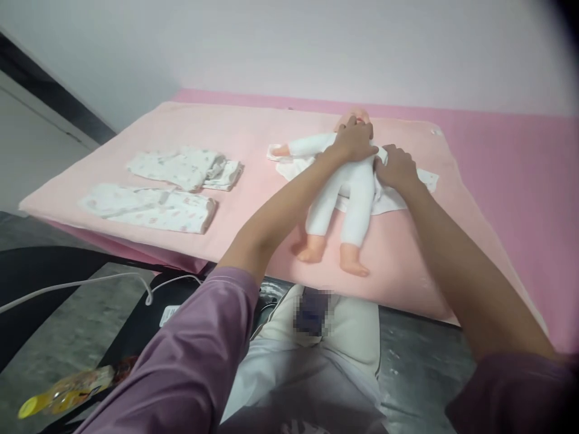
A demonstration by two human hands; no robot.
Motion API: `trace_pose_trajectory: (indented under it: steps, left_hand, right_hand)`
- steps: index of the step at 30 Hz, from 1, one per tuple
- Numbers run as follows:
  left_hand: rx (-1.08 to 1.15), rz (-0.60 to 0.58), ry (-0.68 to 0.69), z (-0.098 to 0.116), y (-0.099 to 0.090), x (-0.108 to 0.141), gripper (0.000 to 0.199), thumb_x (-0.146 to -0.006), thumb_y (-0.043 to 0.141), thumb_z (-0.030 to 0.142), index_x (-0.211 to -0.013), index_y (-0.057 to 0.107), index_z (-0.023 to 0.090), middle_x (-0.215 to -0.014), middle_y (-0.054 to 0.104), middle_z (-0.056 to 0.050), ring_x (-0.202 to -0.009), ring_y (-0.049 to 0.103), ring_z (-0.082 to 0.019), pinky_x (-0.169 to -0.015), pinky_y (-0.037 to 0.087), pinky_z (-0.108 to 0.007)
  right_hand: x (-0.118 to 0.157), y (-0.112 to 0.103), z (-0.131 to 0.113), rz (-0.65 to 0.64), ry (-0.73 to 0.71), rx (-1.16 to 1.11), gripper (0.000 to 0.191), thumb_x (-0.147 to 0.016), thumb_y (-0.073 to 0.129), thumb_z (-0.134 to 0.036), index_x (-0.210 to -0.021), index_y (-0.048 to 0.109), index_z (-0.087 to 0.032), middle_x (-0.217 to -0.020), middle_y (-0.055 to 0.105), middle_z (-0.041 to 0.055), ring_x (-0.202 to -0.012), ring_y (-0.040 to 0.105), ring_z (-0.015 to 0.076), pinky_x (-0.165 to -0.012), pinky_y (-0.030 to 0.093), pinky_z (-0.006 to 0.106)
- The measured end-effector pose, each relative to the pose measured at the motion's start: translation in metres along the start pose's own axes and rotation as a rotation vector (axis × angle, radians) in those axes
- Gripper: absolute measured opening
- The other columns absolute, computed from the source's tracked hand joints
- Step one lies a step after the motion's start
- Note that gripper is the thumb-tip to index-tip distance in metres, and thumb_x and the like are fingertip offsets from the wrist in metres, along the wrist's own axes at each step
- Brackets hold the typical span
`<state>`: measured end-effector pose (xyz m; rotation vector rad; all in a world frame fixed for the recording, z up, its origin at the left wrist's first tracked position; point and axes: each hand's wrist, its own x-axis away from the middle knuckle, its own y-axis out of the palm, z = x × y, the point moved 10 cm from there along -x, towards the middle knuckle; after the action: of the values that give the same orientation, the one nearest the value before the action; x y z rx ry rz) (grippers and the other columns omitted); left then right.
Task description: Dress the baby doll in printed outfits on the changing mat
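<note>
A baby doll [358,187] with a white cloth body lies on its back, head away from me, on top of a spread white garment [391,200]. My left hand [355,140] rests over the doll's upper chest and chin, its fingers curved near the face. At the doll's other side, my right hand [397,166] is closed around something near the shoulder, where the doll's arm and the garment meet; what lies between its fingers is hidden. One doll arm stretches out to the left, its hand lying at the garment's sleeve [274,152].
Two folded patterned garments, an upper one [176,167] and a lower one [154,208], lie on the left of the pink padded mat [253,235]. A wall stands behind the table. Below left are a white cable [108,278] and a yellow-capped bottle [75,389].
</note>
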<state>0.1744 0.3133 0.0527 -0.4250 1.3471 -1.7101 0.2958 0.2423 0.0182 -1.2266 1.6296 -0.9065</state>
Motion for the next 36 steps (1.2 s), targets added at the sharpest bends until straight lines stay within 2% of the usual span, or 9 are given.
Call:
trace_pose_trajectory:
  steps: [5, 9, 14, 18, 21, 25, 29, 32, 36]
  left_hand:
    - [-0.157, 0.036, 0.006, 0.004, 0.017, -0.020, 0.064, -0.079, 0.088, 0.069, -0.125, 0.082, 0.024, -0.156, 0.065, -0.020, -0.163, 0.029, -0.057, -0.132, 0.024, -0.079]
    - [-0.153, 0.120, 0.150, 0.016, 0.029, -0.020, 0.061, -0.082, 0.081, 0.076, -0.120, 0.085, 0.029, -0.149, 0.069, -0.014, -0.166, 0.026, -0.055, -0.141, 0.004, -0.075]
    - [-0.005, 0.035, 0.252, 0.027, 0.044, -0.034, 0.067, -0.071, 0.089, 0.072, -0.125, 0.087, 0.032, -0.140, 0.074, -0.013, -0.167, 0.023, -0.057, -0.145, -0.004, -0.073]
    - [-0.074, -0.066, 0.137, 0.028, 0.036, -0.030, 0.066, -0.069, 0.099, 0.058, -0.127, 0.086, 0.030, -0.156, 0.067, -0.011, -0.171, 0.017, -0.054, -0.145, -0.005, -0.071]
    - [-0.144, -0.076, 0.053, 0.023, 0.020, -0.014, 0.076, -0.073, 0.098, 0.067, -0.138, 0.080, 0.031, -0.166, 0.058, -0.008, -0.171, 0.015, -0.048, -0.146, 0.001, -0.066]
    - [-0.009, -0.004, 0.016, 0.012, -0.003, 0.005, 0.069, -0.077, 0.086, 0.084, -0.133, 0.075, 0.045, -0.155, 0.064, -0.003, -0.166, 0.022, -0.046, -0.143, 0.015, -0.068]
    - [0.007, 0.101, -0.048, -0.005, -0.024, 0.022, 0.074, -0.077, 0.089, 0.079, -0.135, 0.071, 0.036, -0.152, 0.058, -0.011, -0.151, 0.036, -0.047, -0.131, 0.029, -0.073]
    - [0.034, 0.173, -0.083, -0.016, -0.035, 0.030, 0.064, -0.083, 0.083, 0.079, -0.132, 0.069, 0.040, -0.146, 0.061, -0.009, -0.143, 0.041, -0.042, -0.126, 0.039, -0.069]
    - [0.058, 0.251, -0.085, -0.023, -0.044, 0.036, 0.053, -0.079, 0.085, 0.064, -0.124, 0.073, 0.038, -0.139, 0.064, -0.010, -0.140, 0.048, -0.044, -0.119, 0.046, -0.070]
  right_hand:
    - [0.016, 0.006, -0.006, 0.081, -0.033, 0.034, 0.048, -0.115, 0.040, -0.040, -0.154, 0.055, -0.015, -0.144, 0.065, 0.0266, -0.143, 0.055, 0.0448, -0.117, 0.040, 0.062]
    - [0.016, 0.004, -0.007, 0.040, -0.001, 0.023, 0.043, -0.117, 0.039, -0.027, -0.151, 0.056, -0.010, -0.141, 0.066, 0.0273, -0.140, 0.059, 0.0406, -0.117, 0.040, 0.058]
    - [0.008, -0.006, -0.005, 0.009, -0.021, 0.065, 0.045, -0.110, 0.043, -0.012, -0.152, 0.059, -0.004, -0.139, 0.072, 0.0270, -0.124, 0.065, 0.0329, -0.112, 0.044, 0.053]
    - [0.006, -0.013, 0.002, -0.030, -0.018, 0.073, 0.049, -0.108, 0.046, -0.011, -0.156, 0.057, -0.008, -0.143, 0.071, 0.0256, -0.129, 0.063, 0.0345, -0.117, 0.043, 0.056]
    - [0.008, -0.024, 0.006, -0.095, 0.025, 0.087, 0.048, -0.110, 0.045, -0.012, -0.156, 0.058, -0.008, -0.148, 0.069, 0.0266, -0.136, 0.062, 0.0357, -0.116, 0.044, 0.055]
    - [0.015, -0.045, 0.016, -0.166, 0.137, 0.147, 0.051, -0.106, 0.053, -0.006, -0.156, 0.060, -0.008, -0.153, 0.064, 0.0287, -0.143, 0.061, 0.0394, -0.107, 0.049, 0.054]
    - [0.017, -0.049, 0.030, -0.226, 0.162, 0.114, 0.044, -0.105, 0.052, -0.005, -0.147, 0.067, -0.006, -0.146, 0.069, 0.0275, -0.135, 0.066, 0.0365, -0.102, 0.052, 0.052]
    - [0.016, -0.046, 0.047, -0.247, 0.239, 0.066, 0.042, -0.107, 0.049, -0.012, -0.146, 0.065, -0.006, -0.147, 0.068, 0.0277, -0.126, 0.068, 0.0307, -0.100, 0.053, 0.047]
    - [0.010, -0.043, 0.059, -0.256, 0.285, 0.021, 0.035, -0.108, 0.050, -0.017, -0.136, 0.068, -0.007, -0.138, 0.072, 0.0262, -0.118, 0.070, 0.0284, -0.101, 0.053, 0.048]
